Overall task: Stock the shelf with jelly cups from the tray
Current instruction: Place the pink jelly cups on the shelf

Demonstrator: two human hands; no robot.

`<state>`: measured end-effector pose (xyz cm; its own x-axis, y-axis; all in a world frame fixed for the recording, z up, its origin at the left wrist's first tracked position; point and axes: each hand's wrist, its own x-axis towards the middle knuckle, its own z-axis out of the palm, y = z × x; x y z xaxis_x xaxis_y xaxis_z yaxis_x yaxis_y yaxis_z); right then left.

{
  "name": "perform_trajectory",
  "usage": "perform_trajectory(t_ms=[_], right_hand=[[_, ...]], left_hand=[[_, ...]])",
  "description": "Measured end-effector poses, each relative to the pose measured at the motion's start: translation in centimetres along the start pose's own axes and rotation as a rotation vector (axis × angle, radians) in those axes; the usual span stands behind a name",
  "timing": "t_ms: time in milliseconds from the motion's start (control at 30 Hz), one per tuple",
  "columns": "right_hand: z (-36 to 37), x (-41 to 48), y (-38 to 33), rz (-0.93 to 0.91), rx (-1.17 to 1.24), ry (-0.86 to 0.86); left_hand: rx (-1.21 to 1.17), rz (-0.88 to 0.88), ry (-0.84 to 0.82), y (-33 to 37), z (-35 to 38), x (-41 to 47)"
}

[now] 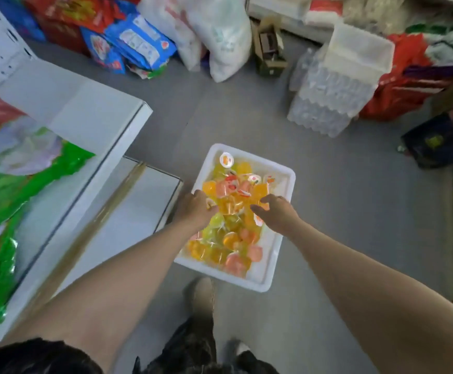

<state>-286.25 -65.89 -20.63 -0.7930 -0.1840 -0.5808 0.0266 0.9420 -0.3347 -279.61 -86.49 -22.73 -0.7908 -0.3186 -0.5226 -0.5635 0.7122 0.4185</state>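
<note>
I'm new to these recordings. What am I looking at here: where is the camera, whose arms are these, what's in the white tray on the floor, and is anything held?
There is no machine here: a person works with bare hands, and the single picture comes from a wide-angle camera worn on the head, looking down. The left hand and right hand reach into a white rectangular plastic tray on the grey floor, filled with small orange, yellow, pink and green jelly cups. Their fingers are bent down among the cups; blur hides whether either grips one. At the left stands a white metal shelf with shiny green packets on it.
</note>
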Motion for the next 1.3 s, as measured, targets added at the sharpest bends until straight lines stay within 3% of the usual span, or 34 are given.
perform_trajectory(t_ms=[300,633,833,1167,1300], right_hand=[[6.6,5.0,4.4,0.190,0.173,-0.103],[7.4,7.2,6.3,0.228,0.165,0.165],[7.5,9.1,6.7,0.257,0.213,0.126],[7.1,9.6,7.3,0.385,0.116,0.036],[7.6,9.0,7.6,0.310,0.089,0.039]], left_hand=[[-0.029,-0.156,-0.217,-5.5,7.7,3.0],[-0.086,-0.260,-0.206,-6.7,12.7,6.7],[-0.140,-0.349,-0.166,-6.8,14.7,7.9],[-0.009,-0.294,-0.155,-6.8,15.3,7.3],[-0.166,-0.298,-0.158,-6.7,15.1,6.7]])
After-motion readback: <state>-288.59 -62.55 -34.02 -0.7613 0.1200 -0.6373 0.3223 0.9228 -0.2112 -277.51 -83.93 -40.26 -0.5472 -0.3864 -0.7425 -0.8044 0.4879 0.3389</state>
